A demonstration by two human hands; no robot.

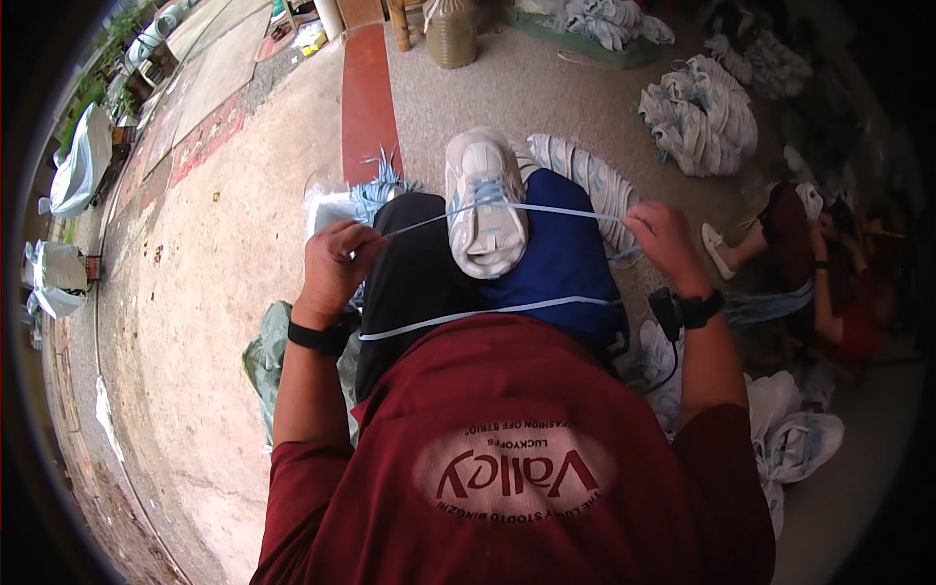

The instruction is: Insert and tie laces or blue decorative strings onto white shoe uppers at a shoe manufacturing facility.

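A white sneaker (491, 249) with pale blue trim rests between my knees, toe pointing away from me. Its light blue shoelace (561, 210) is threaded partway up and stretched out to both sides. My left hand (341, 258) pinches one end beside the black trouser leg. The other end is in the closed fingers of my right hand (665, 242), out past the blue trouser leg. A second pale blue lace (468, 318) lies across my lap. Beyond my left knee is a bunch of loose blue laces (378, 195).
A row of white shoe uppers (585, 168) lies beyond my right knee. Bundles of white uppers (700, 115) sit on the floor at the far right. A seated person (848, 263) works at the right. A brown-green jar (450, 37) stands at the far side.
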